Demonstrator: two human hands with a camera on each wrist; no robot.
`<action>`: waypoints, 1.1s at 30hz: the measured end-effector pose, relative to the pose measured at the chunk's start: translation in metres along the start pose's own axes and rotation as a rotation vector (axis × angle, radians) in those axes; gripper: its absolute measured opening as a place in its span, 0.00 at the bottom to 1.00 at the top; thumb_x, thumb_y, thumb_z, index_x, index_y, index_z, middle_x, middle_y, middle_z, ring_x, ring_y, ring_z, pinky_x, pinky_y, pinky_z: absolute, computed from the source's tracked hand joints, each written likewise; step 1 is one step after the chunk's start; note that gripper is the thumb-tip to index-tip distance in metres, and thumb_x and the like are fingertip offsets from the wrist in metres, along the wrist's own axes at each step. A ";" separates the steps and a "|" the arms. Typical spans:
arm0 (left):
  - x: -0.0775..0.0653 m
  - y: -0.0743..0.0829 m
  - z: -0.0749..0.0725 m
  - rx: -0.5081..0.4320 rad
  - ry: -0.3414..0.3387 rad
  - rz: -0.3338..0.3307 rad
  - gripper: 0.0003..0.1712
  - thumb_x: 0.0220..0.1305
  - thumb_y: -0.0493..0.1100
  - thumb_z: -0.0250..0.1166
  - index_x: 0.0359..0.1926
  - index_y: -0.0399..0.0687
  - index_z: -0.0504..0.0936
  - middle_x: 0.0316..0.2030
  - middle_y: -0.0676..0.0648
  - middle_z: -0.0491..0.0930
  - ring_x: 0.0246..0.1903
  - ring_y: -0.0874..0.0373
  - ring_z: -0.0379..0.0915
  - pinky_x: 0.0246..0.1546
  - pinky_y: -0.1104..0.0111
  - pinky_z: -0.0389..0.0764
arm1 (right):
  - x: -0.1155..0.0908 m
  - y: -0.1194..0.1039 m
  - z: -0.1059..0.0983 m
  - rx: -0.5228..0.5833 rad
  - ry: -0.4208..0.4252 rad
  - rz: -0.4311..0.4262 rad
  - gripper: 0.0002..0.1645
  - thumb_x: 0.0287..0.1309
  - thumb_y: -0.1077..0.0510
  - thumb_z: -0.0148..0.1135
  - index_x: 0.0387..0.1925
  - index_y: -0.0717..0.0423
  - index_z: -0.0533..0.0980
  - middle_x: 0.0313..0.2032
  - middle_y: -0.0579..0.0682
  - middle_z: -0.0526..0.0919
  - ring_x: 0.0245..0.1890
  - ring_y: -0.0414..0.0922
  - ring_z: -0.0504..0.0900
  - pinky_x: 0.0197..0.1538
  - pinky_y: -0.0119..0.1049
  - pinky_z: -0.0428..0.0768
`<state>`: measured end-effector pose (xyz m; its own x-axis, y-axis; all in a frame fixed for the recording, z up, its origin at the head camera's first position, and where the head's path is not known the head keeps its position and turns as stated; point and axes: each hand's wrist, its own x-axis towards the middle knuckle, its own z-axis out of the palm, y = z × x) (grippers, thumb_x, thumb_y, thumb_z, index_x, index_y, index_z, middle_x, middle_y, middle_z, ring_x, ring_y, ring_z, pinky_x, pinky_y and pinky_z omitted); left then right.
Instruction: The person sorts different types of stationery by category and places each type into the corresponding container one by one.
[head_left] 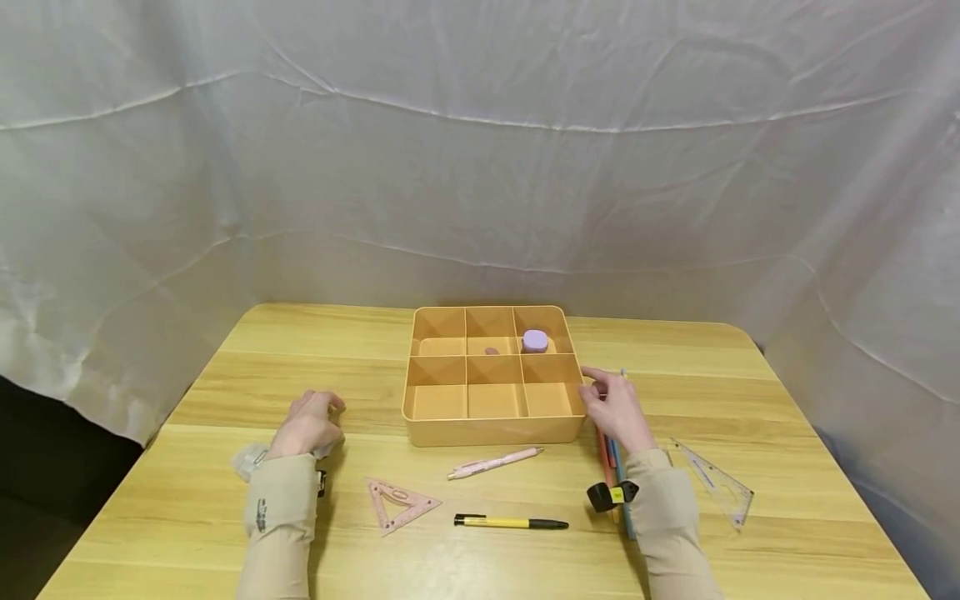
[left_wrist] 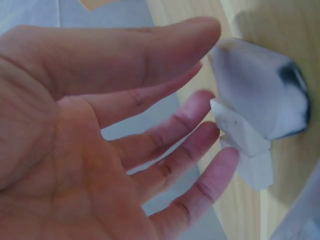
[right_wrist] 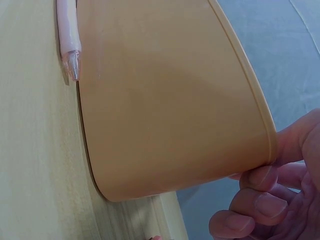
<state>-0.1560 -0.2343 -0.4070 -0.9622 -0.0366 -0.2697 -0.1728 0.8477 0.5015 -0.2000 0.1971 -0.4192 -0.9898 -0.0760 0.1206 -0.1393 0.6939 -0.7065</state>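
An orange organizer box [head_left: 495, 431] with six compartments stands near the table's back. At its right wall, my right hand [head_left: 615, 408] grips the rim between thumb and fingers; the right wrist view shows the fingers curled at the box corner. My left hand [head_left: 306, 423] hovers over the left of the table, palm and fingers loosely extended. Close to its fingertips lie a larger white block [left_wrist: 260, 90] with a dark end and two small white blocks [left_wrist: 245, 130], much like erasers. The left hand mostly covers these in the head view.
A purple item [head_left: 535, 341] sits in the box's back right compartment. In front lie a pink pen [head_left: 495, 462], a yellow-black pen [head_left: 510, 522] and a pink set square [head_left: 399, 504]. Coloured sticks [head_left: 617, 467] lie under the right wrist, a transparent set square [head_left: 720, 483] beyond.
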 end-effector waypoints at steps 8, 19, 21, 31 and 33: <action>-0.004 0.002 0.000 -0.015 -0.025 -0.001 0.36 0.44 0.25 0.62 0.61 0.27 0.74 0.61 0.28 0.73 0.63 0.30 0.64 0.66 0.38 0.68 | -0.001 0.000 -0.001 -0.016 -0.010 -0.003 0.26 0.65 0.63 0.54 0.62 0.72 0.74 0.21 0.48 0.74 0.29 0.43 0.77 0.35 0.33 0.73; -0.004 0.001 -0.002 0.036 -0.028 0.031 0.34 0.47 0.26 0.61 0.61 0.27 0.74 0.62 0.27 0.72 0.64 0.29 0.61 0.68 0.38 0.66 | 0.000 0.000 -0.001 -0.008 -0.013 0.006 0.26 0.66 0.63 0.54 0.62 0.72 0.73 0.20 0.47 0.71 0.27 0.42 0.73 0.32 0.31 0.70; -0.004 0.001 -0.003 0.047 -0.031 0.030 0.33 0.48 0.27 0.61 0.61 0.27 0.74 0.61 0.27 0.72 0.63 0.31 0.62 0.66 0.39 0.67 | 0.000 0.000 -0.001 -0.009 -0.011 0.004 0.26 0.66 0.63 0.54 0.62 0.72 0.74 0.20 0.46 0.70 0.26 0.42 0.73 0.32 0.31 0.69; -0.003 0.001 -0.002 0.076 -0.066 0.038 0.36 0.50 0.27 0.63 0.64 0.32 0.71 0.61 0.30 0.71 0.60 0.33 0.61 0.61 0.39 0.71 | 0.000 -0.001 -0.001 -0.010 -0.002 -0.005 0.25 0.66 0.64 0.54 0.61 0.72 0.74 0.19 0.44 0.67 0.25 0.41 0.72 0.30 0.30 0.67; -0.003 0.000 -0.001 0.071 -0.061 0.048 0.37 0.47 0.25 0.62 0.64 0.32 0.71 0.60 0.30 0.72 0.59 0.34 0.62 0.60 0.40 0.72 | 0.000 -0.001 -0.001 -0.011 -0.004 -0.005 0.25 0.66 0.64 0.54 0.61 0.72 0.74 0.19 0.45 0.68 0.25 0.41 0.72 0.30 0.30 0.67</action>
<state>-0.1531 -0.2346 -0.4049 -0.9541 0.0355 -0.2975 -0.1094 0.8833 0.4560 -0.1995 0.1974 -0.4176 -0.9892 -0.0825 0.1211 -0.1440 0.7016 -0.6979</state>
